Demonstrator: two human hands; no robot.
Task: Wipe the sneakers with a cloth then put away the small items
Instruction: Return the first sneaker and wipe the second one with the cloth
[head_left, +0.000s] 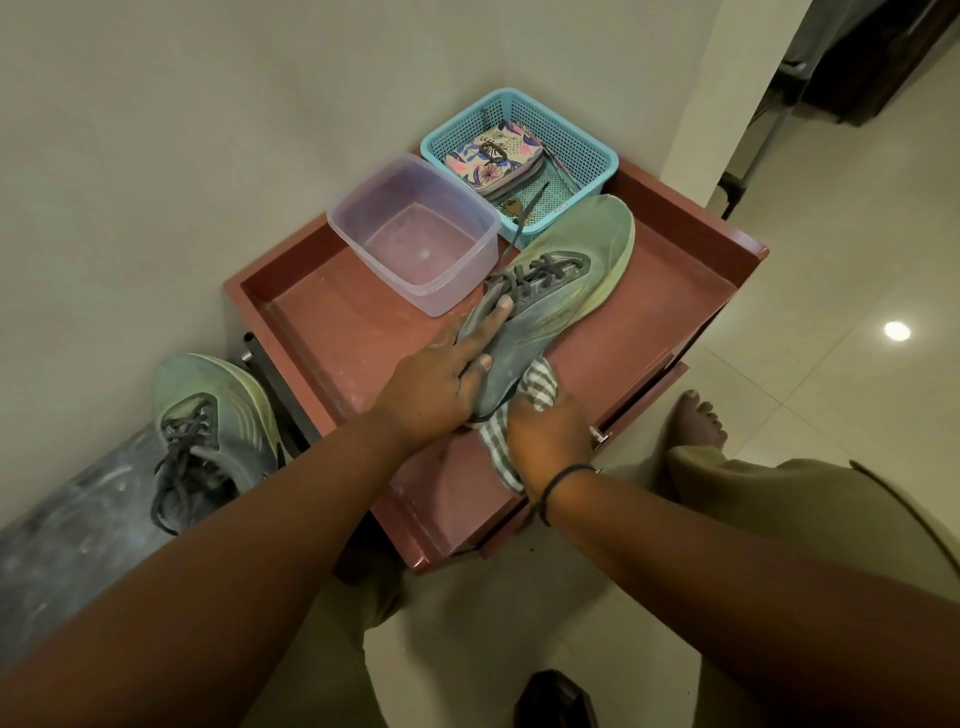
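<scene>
I have the dusty green fabric sneaker with dark laces lying on the red rimmed tabletop, toe pointing away toward the corner, so its heel end sits close where I can work it. My left hand steadies it: fingers stretched along the collar by the laces, thumb pressed against the side, keeping it from sliding. My right hand has its grip curled round the grey-and-white checked cloth, bunched against the heel; the cloth's tail hangs under my wrist. So the shoe lies just ahead of both hands, touching each.

The second matching green sneaker waits on the grey ledge, left of the tabletop. The translucent lilac plastic tub and the blue mesh plastic basket, holding a floral pouch, stand at the back, probably for the small items.
</scene>
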